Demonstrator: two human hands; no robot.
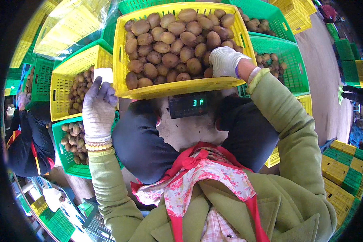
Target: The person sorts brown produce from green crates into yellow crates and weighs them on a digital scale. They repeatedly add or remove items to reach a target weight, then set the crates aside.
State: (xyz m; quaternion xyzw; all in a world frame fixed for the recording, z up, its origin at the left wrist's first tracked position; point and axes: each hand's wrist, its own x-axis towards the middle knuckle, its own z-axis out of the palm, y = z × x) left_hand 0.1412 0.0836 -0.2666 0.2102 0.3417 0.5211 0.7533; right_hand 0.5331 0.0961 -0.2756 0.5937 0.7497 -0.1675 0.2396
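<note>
A yellow plastic crate [181, 88] heaped with brown kiwifruit [170, 60] stands before me, beyond my knees. My right hand [227, 62], in a white knit glove, reaches over its near right corner. The fingers point down among the fruit, and whether they grip one is hidden. Beside the crate's left wall is my left hand [99, 106], in a knit glove with greyish, stained fingers. It holds a white card [103, 75] at its fingertips, next to the rim. Below the crate's near side sits a black scale display [188, 105] with lit green digits.
At left, a yellow crate [59, 99] and a green crate [74, 174] hold kiwifruit. More green crates [302, 69] with fruit stand at right. A seated person's leg [37, 139] is at far left. Clear plastic film [75, 27] covers yellow crates at upper left.
</note>
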